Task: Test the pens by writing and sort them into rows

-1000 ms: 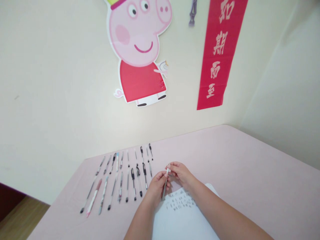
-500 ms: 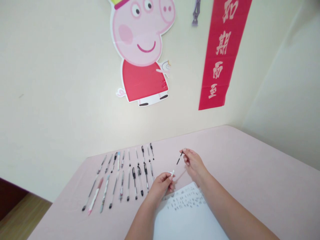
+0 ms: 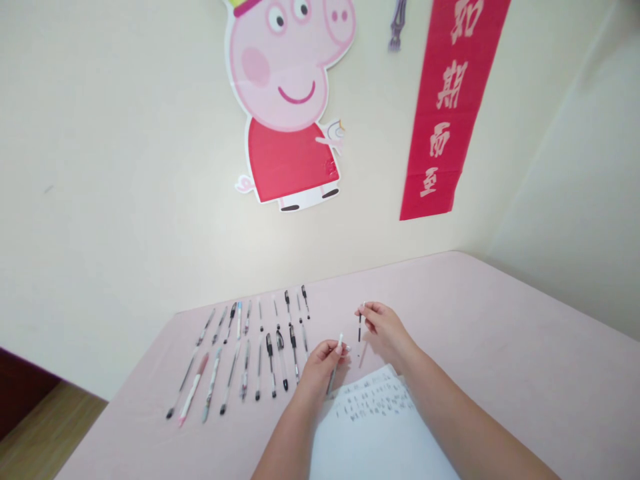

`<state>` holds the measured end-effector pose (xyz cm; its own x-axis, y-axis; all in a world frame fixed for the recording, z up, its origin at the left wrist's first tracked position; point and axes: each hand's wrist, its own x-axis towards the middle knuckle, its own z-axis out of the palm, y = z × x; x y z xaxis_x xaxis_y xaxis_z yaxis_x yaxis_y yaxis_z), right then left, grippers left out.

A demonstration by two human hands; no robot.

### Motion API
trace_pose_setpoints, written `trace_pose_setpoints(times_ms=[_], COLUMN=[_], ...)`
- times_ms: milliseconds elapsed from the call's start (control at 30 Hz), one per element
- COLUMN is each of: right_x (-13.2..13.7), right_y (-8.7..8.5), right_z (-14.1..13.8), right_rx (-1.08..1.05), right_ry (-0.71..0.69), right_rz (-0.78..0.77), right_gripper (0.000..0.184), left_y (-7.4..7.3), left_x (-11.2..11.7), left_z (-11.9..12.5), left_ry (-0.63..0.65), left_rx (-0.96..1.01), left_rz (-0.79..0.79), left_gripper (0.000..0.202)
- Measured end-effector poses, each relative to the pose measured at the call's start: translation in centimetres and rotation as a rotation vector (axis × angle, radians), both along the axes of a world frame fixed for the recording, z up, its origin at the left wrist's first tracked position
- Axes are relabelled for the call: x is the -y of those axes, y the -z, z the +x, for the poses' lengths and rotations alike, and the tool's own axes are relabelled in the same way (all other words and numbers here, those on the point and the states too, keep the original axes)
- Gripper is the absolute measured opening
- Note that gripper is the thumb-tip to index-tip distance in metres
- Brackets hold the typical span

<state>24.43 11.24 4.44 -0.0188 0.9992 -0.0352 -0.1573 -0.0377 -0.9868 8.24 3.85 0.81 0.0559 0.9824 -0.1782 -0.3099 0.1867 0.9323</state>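
Note:
My left hand [image 3: 323, 363] is closed round a pale pen barrel [image 3: 335, 365] that points up and away from me. My right hand [image 3: 383, 328] pinches a thin black refill [image 3: 359, 327], held nearly upright just right of the barrel and apart from it. Both hands hover over the pink table [image 3: 500, 347], at the far edge of a white sheet of paper [image 3: 373, 433] with handwritten rows on it.
Two rows of several pens [image 3: 250, 353] lie side by side on the table left of my hands. Behind the table stands a cream wall with a cartoon pig cutout [image 3: 290, 100] and a red banner [image 3: 445, 107]. Wooden floor [image 3: 30, 440] shows at the lower left.
One second ago both hands held the pen together. The right hand has since drawn the black refill out to the right, and now turns it upright nearer the barrel.

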Motion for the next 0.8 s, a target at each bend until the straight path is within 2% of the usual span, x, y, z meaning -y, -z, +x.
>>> trace_pose_setpoints(times_ms=[100, 300, 467, 567, 667, 733, 800], right_x=[0.2, 0.4, 0.1, -0.1, -0.2, -0.1, -0.1], right_y=[1.1, 3.4, 4.7, 5.2, 5.4, 5.4, 5.4], right_z=[-1.1, -1.7, -2.0, -2.3, -2.5, -2.6, -2.5], right_rx=[0.117, 0.170, 0.197, 0.225, 0.256, 0.276, 0.296], right_ry=[-0.047, -0.004, 0.013, 0.015, 0.015, 0.013, 0.009], right_rz=[0.027, -0.017, -0.004, 0.017, 0.041, 0.060, 0.081], right_gripper=[0.026, 0.025, 0.023, 0.020, 0.019, 0.019, 0.018], left_y=[0.1, -0.5, 0.4, 1.2, 1.2, 0.9, 0.6], left_x=[-0.1, 0.1, -0.4, -0.7, -0.5, -0.2, 0.0], left_z=[-0.1, 0.2, 0.6, 1.0, 1.3, 1.2, 1.0], left_ry=[-0.045, -0.138, -0.146, -0.195, -0.246, -0.272, -0.283], left_rx=[-0.013, 0.000, -0.034, -0.137, -0.263, -0.342, -0.438], left_rz=[0.012, 0.015, -0.017, -0.024, 0.014, 0.084, 0.162], left_gripper=[0.035, 0.039, 0.041, 0.054, 0.063, 0.059, 0.045])
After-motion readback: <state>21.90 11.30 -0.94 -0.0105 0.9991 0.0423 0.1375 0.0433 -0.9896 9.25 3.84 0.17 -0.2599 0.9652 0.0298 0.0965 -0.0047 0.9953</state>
